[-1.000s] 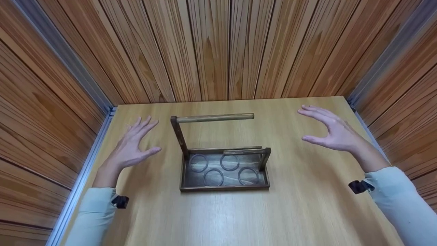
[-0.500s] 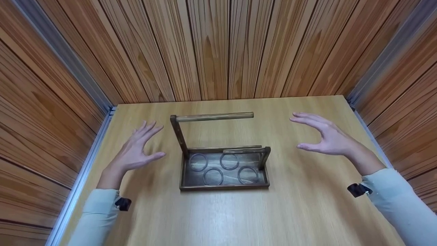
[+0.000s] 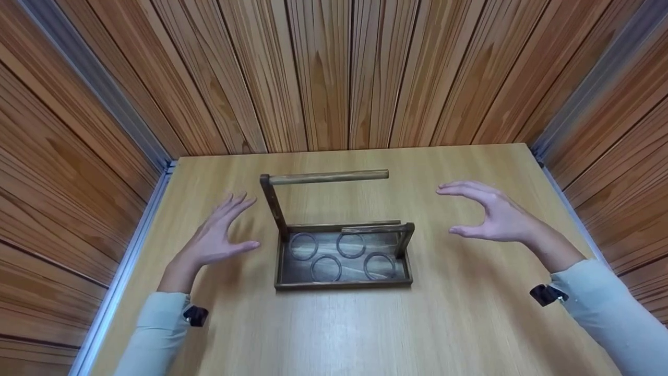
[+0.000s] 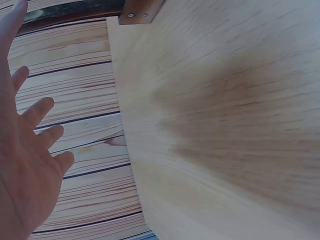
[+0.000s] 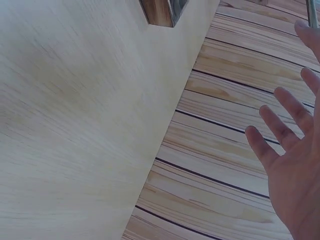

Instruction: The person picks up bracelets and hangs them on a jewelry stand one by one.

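Observation:
A dark wooden rack [image 3: 344, 286] stands mid-table in the head view. Its shallow tray base has several ring marks on the floor. At its left end a tall post carries a long round bar [image 3: 329, 177] pointing right; a shorter post at the right end carries a lower bar [image 3: 370, 230] pointing left. My left hand [image 3: 219, 240] hovers to the left of the rack, fingers spread and thumb toward it. On the other side my right hand [image 3: 490, 214] hovers farther off, fingers and thumb held apart. Both hands hold nothing, and neither touches the rack.
The light wooden table [image 3: 334, 334] meets a slatted wood wall [image 3: 334, 78] at its back edge. Slatted panels also rise on the left and right, with metal rails [image 3: 141, 219] along the sides. Dark wrist cameras [image 3: 196, 316] sit on both sleeves.
Both hands have moved inward and slightly nearer the table's front, closing in on the rack from either side. The rack has stayed in place.

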`<control>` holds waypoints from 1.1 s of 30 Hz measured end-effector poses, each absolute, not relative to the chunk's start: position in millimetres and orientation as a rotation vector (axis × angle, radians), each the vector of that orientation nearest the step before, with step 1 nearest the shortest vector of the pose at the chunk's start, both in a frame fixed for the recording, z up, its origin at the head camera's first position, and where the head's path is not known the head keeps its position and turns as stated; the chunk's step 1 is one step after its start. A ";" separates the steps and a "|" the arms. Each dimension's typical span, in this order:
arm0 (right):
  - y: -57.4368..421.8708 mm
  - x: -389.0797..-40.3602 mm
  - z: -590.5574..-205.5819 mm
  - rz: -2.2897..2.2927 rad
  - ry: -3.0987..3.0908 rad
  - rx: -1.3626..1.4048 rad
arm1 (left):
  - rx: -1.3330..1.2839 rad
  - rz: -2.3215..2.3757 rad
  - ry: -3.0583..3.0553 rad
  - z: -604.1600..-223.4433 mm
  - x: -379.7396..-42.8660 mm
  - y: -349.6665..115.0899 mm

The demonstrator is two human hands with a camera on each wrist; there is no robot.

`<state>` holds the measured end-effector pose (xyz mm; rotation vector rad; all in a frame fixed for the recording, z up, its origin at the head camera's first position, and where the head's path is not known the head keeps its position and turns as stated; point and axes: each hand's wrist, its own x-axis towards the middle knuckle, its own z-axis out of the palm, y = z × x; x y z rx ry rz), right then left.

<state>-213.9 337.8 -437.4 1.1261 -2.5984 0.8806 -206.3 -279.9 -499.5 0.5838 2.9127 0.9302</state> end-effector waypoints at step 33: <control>311.5 -194.3 -453.9 0.685 -2.680 1.402 | 0.476 1.014 2.670 -556.1 -188.6 -262.6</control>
